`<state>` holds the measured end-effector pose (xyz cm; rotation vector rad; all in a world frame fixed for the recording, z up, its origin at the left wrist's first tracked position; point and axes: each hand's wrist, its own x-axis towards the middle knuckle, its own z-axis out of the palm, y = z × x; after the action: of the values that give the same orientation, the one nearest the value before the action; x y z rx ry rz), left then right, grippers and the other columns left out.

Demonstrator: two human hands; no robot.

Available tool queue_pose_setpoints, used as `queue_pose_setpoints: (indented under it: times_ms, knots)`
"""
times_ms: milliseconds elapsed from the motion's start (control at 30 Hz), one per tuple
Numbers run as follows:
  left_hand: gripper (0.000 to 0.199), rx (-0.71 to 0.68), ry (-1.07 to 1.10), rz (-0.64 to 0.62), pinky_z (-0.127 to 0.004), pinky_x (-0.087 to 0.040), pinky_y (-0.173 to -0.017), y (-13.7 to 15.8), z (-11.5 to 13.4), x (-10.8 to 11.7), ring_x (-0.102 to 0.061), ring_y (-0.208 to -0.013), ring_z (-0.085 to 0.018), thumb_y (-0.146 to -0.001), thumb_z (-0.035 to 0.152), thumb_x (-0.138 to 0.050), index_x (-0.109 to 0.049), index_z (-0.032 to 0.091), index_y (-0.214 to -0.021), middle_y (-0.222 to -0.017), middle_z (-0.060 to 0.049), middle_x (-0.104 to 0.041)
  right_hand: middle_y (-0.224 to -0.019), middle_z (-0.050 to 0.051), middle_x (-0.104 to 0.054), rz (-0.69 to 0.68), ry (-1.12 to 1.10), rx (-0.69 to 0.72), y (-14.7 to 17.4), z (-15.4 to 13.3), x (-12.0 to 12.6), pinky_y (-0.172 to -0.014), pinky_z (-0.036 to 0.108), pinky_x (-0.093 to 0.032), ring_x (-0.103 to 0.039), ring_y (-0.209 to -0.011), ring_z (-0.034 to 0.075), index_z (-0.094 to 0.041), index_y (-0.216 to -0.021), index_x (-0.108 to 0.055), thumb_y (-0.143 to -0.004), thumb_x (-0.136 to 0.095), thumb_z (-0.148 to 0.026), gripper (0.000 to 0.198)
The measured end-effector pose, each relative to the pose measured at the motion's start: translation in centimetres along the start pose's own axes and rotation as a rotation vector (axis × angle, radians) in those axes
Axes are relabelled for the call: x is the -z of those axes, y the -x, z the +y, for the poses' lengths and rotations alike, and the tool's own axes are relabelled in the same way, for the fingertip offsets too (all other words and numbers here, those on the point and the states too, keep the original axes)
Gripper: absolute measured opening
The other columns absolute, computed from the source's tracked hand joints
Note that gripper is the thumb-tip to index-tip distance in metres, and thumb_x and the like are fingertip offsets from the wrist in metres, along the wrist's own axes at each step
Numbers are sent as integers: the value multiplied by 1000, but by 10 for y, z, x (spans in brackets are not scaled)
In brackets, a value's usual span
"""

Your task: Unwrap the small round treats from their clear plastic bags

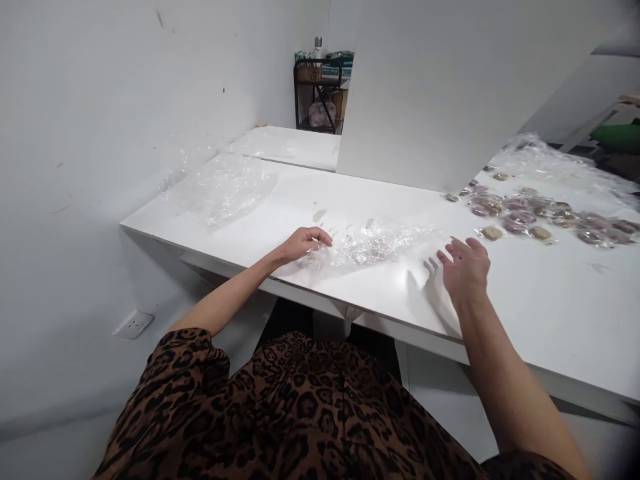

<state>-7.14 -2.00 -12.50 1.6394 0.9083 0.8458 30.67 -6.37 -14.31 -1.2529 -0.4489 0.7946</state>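
Observation:
My left hand [305, 245] pinches one end of a clear plastic bag [377, 248] over the white table. The bag stretches to the right, crinkled and shiny, with something small and reddish-brown showing faintly inside. My right hand [466, 267] is raised above the table beyond the bag's right end, fingers apart and curved, holding nothing. Several small wrapped pieces [520, 217], purple and tan in clear wrappers, lie spread to the right, past my right hand.
More clear plastic bags [225, 190] lie at the table's left end by the wall. Another heap of clear plastic [560, 163] is at the far right. A tall white panel [430, 93] rises along the back edge of the table [550, 320]. Behind stands a black shelf rack [320, 83].

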Motion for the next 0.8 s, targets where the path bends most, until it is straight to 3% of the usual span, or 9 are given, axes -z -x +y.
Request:
queue_pose_setpoints:
  times_ms: [100,167,233,333,400,533,600,700,800]
  knots:
    - [30,44,44,50,-35,-53,-92,-11,13,-4,-69,-101,-19,-92,36,-54,-78,19,-96,-117,-10,-76,-122,6,-65,-239,329,291,22,12,-26,-97,39,-52,-59,-117,23,-25,-108,-66,-74,-83,-35,40]
    - [47,123,66,19,-35,-54,-84,-25,18,-11,-71,-90,-18,-100,52,-46,-78,18,-100,-117,-13,-76,-117,8,-67,-387,501,334,31,16,-49,-105,45,-48,-54,-125,29,-23,-113,-67,-65,-91,-36,56]
    - [50,213,30,-9,-33,-53,-74,-37,19,-19,-69,-75,-16,-99,59,-51,-76,16,-102,-112,-14,-76,-98,6,-68,-455,638,280,32,16,-69,-108,50,-44,-54,-122,33,-22,-114,-68,-56,-94,-25,63]
    - [37,290,-111,3,-30,-49,-63,-50,17,-34,-63,-62,-13,-92,49,-66,-72,14,-104,-112,-15,-74,-73,1,-62,-554,772,212,31,14,-80,-103,49,-44,-60,-99,28,-19,-93,-72,-64,-86,-17,32]
    - [35,266,-231,-40,-31,-48,-62,-53,17,-43,-61,-64,-13,-92,48,-66,-72,13,-96,-106,-16,-74,-74,3,-64,-598,733,302,34,14,-72,-99,44,-45,-59,-94,24,-20,-79,-73,-72,-80,-20,10]
    - [38,71,-364,-181,-33,-51,-75,-50,22,-66,-65,-84,-19,-88,54,-67,-75,17,-93,-101,-12,-75,-91,3,-70,-424,494,470,48,18,-35,-89,34,-48,-59,-97,19,-23,-85,-75,-80,-78,-36,14]
    - [36,6,-366,-244,-35,-51,-79,-44,26,-80,-66,-88,-21,-88,53,-68,-76,19,-96,-102,-10,-76,-95,1,-70,-314,345,359,53,19,-18,-81,30,-48,-60,-91,16,-24,-88,-73,-77,-81,-38,19]
    - [43,-18,-394,-336,-39,-51,-81,-37,29,-100,-67,-86,-23,-98,56,-54,-72,19,-84,-96,-11,-75,-97,3,-72,-264,81,31,52,16,-1,-71,28,-51,-65,-88,16,-23,-84,-68,-76,-80,-43,25]
    - [52,42,-497,-266,-43,-50,-82,-39,27,-112,-66,-86,-26,-105,54,-34,-66,19,-84,-94,-14,-73,-82,7,-72,-274,-24,-216,45,9,5,-64,31,-55,-68,-79,20,-21,-79,-64,-88,-64,-63,44]
